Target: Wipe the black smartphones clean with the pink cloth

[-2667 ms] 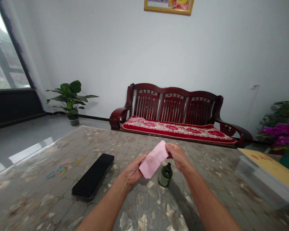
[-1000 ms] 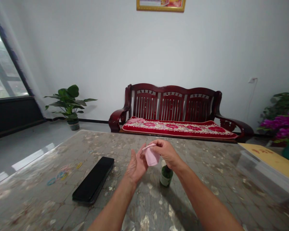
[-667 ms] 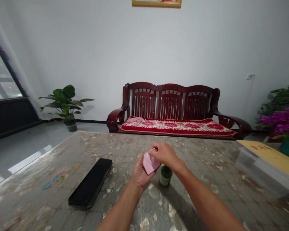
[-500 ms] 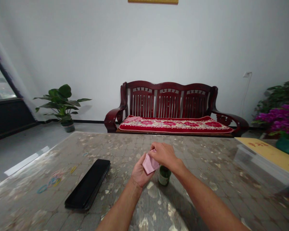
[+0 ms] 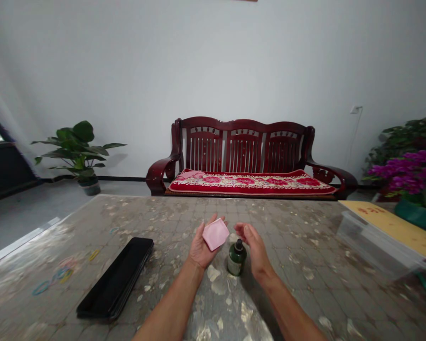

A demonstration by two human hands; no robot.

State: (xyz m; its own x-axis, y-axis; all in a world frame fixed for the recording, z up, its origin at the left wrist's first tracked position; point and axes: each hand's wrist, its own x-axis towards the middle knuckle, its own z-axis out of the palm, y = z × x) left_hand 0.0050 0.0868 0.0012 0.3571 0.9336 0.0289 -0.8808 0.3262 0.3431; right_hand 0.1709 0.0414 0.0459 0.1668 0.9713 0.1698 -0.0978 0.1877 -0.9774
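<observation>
On the palm of my left hand [image 5: 199,247] lies a small flat pink piece [image 5: 216,234], angular in outline. It looks like folded cloth or paper; I cannot tell which. My thumb rests along its left edge and some fingertips show beyond it. A dark green bottle [image 5: 236,260] with a black top and a pale label stands upright on the patterned tablecloth [image 5: 184,312], just right of the pink piece. Beside the bottle, on its right, my right hand [image 5: 254,246] has slightly bent fingers, with nothing seen in them.
A stack of black flat trays or cases [image 5: 115,279] lies at left. Several coloured rings [image 5: 53,279] are scattered farther left. At right sits a clear plastic box [image 5: 372,244] with a yellow sheet [image 5: 394,225] on top. A wooden bench [image 5: 243,147] stands beyond the table.
My right hand has come off the pink piece and moved right and down, beside the bottle. The pink piece now lies uncovered on my left palm. The view has shifted slightly to the right.
</observation>
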